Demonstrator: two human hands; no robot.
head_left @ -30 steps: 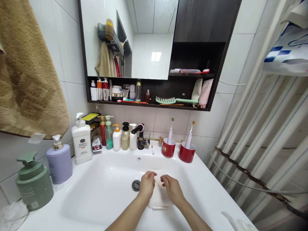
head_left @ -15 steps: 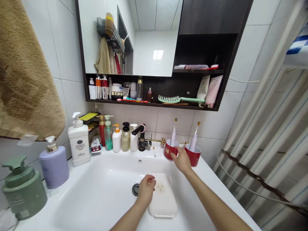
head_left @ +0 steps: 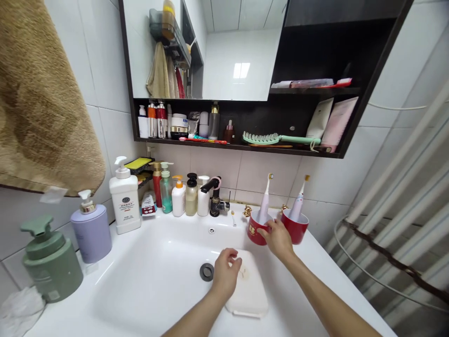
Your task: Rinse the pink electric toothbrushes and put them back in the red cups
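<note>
My right hand (head_left: 278,238) grips the near rim of a red cup (head_left: 255,235), thumb on its side. A pale electric toothbrush (head_left: 264,206) stands in this cup, head up. Just to the right, a second red cup (head_left: 298,230) holds another electric toothbrush (head_left: 297,205) and leans on nothing visible. My left hand (head_left: 226,271) hovers over the sink basin (head_left: 147,281), fingers loosely curled, thumb apart, with nothing in it. Below and beside it lies a flat cream-white box (head_left: 249,292) with a small print on its lid.
A black faucet (head_left: 215,201) stands at the basin's back. Several pump bottles, including a white one (head_left: 125,201), a purple one (head_left: 91,234) and a green one (head_left: 52,267), line the left. Above hangs a dark mirror cabinet (head_left: 259,112). Pipes (head_left: 396,201) run along the right wall.
My right hand has closed on the left red cup, which has shifted a little toward me. The view has turned slightly. My left hand stays over the basin.
</note>
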